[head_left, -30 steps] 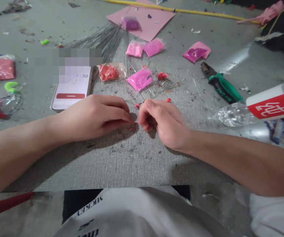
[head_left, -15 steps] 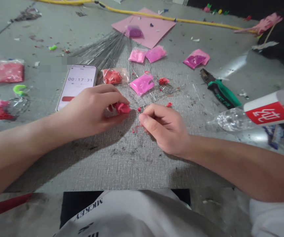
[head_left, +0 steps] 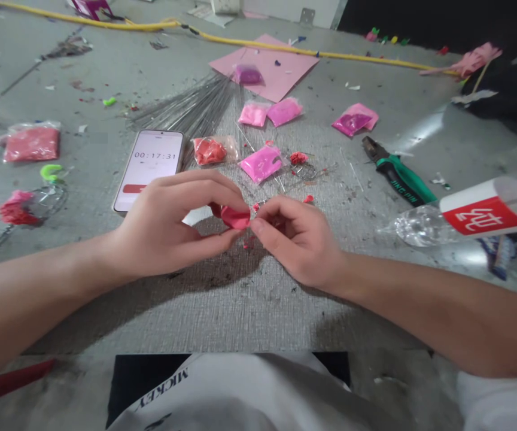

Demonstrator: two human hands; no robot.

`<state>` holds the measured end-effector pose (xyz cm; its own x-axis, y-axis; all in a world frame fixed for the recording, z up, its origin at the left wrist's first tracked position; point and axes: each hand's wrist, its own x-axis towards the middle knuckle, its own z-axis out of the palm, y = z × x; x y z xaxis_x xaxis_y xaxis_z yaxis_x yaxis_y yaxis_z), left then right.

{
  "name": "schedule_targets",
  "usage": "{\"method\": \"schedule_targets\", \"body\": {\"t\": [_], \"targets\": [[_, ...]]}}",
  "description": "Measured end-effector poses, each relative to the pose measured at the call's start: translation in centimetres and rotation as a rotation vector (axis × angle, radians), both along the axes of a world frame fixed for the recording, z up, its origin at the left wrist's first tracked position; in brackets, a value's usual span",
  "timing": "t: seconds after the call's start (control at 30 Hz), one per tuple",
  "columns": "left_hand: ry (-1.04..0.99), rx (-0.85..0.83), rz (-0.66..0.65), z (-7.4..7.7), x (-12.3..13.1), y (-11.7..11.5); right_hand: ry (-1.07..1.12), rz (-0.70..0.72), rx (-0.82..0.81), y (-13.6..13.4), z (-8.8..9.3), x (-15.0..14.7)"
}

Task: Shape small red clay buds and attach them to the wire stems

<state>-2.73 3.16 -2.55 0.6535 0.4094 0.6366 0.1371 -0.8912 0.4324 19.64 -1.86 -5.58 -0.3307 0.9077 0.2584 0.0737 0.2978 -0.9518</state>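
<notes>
Between the thumb and fingers of my left hand (head_left: 175,221) is a pinkish-red lump of soft modelling clay (head_left: 235,218), shaped somewhat like a petalled flower. My right hand (head_left: 301,239) is closed in a pinch, its thumb and fingertip at the right edge of the clay. What those right fingers hold, if anything, is hidden. Small red crumbs (head_left: 249,242) lie on the table below the hands. Behind them rest an opened bag of red clay (head_left: 210,151), a bright pink clay packet (head_left: 261,164) and a red clay flower (head_left: 298,158) with a coiled wire.
A phone (head_left: 153,164) showing a timer lies beyond my left hand. Green-handled pliers (head_left: 404,176) and a plastic bottle (head_left: 483,212) lie right. Thin wires (head_left: 186,102) fan out toward a pink sheet (head_left: 280,78). Another clay flower (head_left: 16,208) sits left.
The view has shifted slightly. My left hand has brought the red clay right and down, against my right fingertips; the small gap between the hands has closed.
</notes>
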Motion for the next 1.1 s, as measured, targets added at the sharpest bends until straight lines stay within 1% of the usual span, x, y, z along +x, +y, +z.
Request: {"method": "schedule_targets", "body": {"t": [0.07, 0.1, 0.13, 0.2, 0.4, 0.6, 0.8, 1.0, 1.1], "targets": [[0.051, 0.048, 0.047, 0.6, 0.2, -0.6, -0.026, -0.001, -0.007, 0.1, 0.0, -0.1], [0.093, 0.001, 0.116, 0.8, 0.2, -1.0, -0.037, 0.0, -0.005, 0.1, 0.0, -0.2], [0.122, -0.03, 0.155, 1.0, 0.3, -1.3, -0.046, 0.0, 0.0, 0.2, 0.0, -0.2], [0.133, -0.039, 0.194, 1.0, 0.4, -1.9, -0.059, 0.0, 0.014, 0.2, 0.0, -0.3], [0.131, -0.01, 0.205, 0.3, 0.1, -2.0, -0.077, 0.013, -0.008, 0.1, 0.0, -0.4], [0.151, -0.008, 0.21, 0.4, 0.1, -2.0, -0.041, -0.019, -0.023, 0.1, 0.0, -0.6], [0.142, 0.013, 0.219, 0.5, 0.1, -2.0, -0.028, -0.088, 0.107, 0.0, -0.2, -0.6], [0.143, 0.005, 0.21, 0.7, 0.1, -2.0, -0.061, -0.102, 0.215, -0.2, -0.4, -0.5], [0.134, 0.003, 0.197, 0.8, 0.1, -2.0, -0.071, -0.117, 0.241, -0.1, -0.4, -0.5]]}}
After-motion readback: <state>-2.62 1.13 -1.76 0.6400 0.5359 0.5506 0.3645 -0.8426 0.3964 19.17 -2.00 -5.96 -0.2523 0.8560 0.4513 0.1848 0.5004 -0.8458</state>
